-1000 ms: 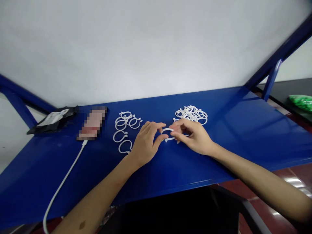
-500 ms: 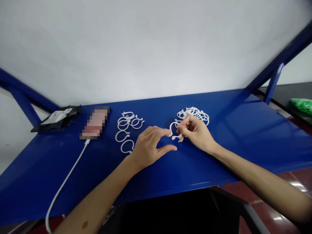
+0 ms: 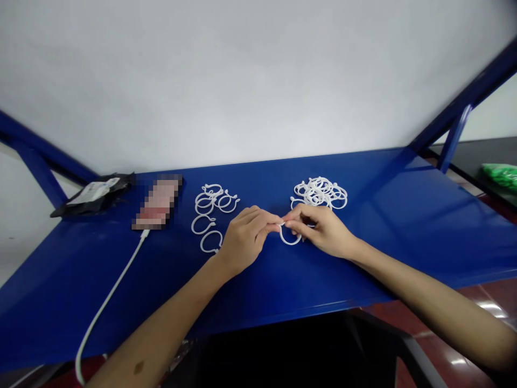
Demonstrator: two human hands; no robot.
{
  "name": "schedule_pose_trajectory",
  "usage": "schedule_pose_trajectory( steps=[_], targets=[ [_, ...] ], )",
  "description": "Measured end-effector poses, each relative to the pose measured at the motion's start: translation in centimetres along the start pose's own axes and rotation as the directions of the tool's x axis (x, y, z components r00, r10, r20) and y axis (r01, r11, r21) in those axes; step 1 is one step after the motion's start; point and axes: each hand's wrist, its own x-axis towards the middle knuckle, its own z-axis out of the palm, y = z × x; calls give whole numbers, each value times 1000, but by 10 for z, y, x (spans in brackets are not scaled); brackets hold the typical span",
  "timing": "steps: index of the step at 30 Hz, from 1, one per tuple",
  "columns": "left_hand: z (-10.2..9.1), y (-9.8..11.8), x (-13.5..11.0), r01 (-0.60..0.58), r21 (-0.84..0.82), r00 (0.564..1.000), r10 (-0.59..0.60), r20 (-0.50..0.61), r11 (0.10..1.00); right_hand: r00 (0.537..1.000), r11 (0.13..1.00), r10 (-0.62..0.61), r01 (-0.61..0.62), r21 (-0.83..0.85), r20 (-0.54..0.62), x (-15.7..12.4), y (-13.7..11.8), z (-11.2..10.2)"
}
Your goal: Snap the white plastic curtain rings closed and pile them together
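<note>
Between my hands is a white plastic ring (image 3: 290, 243), a split ring with small knobs at its ends like the others around it. My left hand (image 3: 246, 237) pinches its upper left end between thumb and fingers. With thumb and index finger my right hand (image 3: 319, 229) grips the top close by, so the fingertips of both hands nearly meet and hide the ring's ends. The ring's round part hangs below the fingers. Behind my right hand lies a heap of white rings (image 3: 319, 189). Left of my left hand several separate rings (image 3: 203, 224) lie spread out.
A blue table (image 3: 258, 183) carries everything, with a pale wall behind. On the left are a pixelated phone (image 3: 157, 202) with a white cable (image 3: 111, 296) and a black plastic package (image 3: 95, 194). Blue frame bars (image 3: 454, 137) rise at both sides. Something green (image 3: 501, 177) lies far right.
My left thumb and fingers have closed on the ring. The ring has turned so its ends are at the top and its curve faces me. My right hand has shifted slightly nearer me.
</note>
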Motion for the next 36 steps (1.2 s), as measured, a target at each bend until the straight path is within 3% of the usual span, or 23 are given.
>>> schedule_pose_trajectory(
  steps=[4, 9, 13, 15, 18, 20, 22, 27, 31, 34, 36],
  targets=[
    [1, -3, -3, 39, -2, 999, -39, -18, 999, 999, 1000, -13, 12, 20, 52, -2, -1, 0],
    [5, -7, -6, 10, 14, 1000, -10, -13, 1000, 987, 989, -137, 142, -45, 89, -3, 1, 2],
    [3, -17, -2, 59, 172, 997, -68, 44, 983, 982, 959, -183, 191, -208, 53, 2, 5, 1],
    [-2, -26, 1, 142, 359, 983, -172, 55, 923, 980, 929, -196, 173, -328, -40, 5, 11, -5],
    [-11, -40, 2, 285, 627, 924, -381, 21, 725, 962, 868, -202, 89, -489, -184, 9, 27, -19],
    [-15, -49, 0, 315, 716, 880, -474, 26, 623, 955, 808, -202, 37, -588, -218, 9, 38, -29],
    [-17, -55, -1, 309, 743, 854, -517, 58, 594, 956, 739, -195, -2, -674, -217, 9, 46, -36],
    [-20, -56, -2, 294, 713, 867, -491, 81, 636, 943, 661, -204, -65, -748, -263, 9, 45, -37],
    [-20, -40, 3, 307, 656, 915, -403, -4, 690, 931, 669, -286, 24, -743, -227, 8, 27, -28],
    [-14, -22, 6, 385, 457, 911, -409, -52, 802, 934, 742, -333, 176, -647, -128, 4, 12, -15],
    [-8, -10, 7, 479, 248, 873, -487, -29, 842, 944, 801, -324, 237, -550, -65, 2, 5, -3]
  ],
)
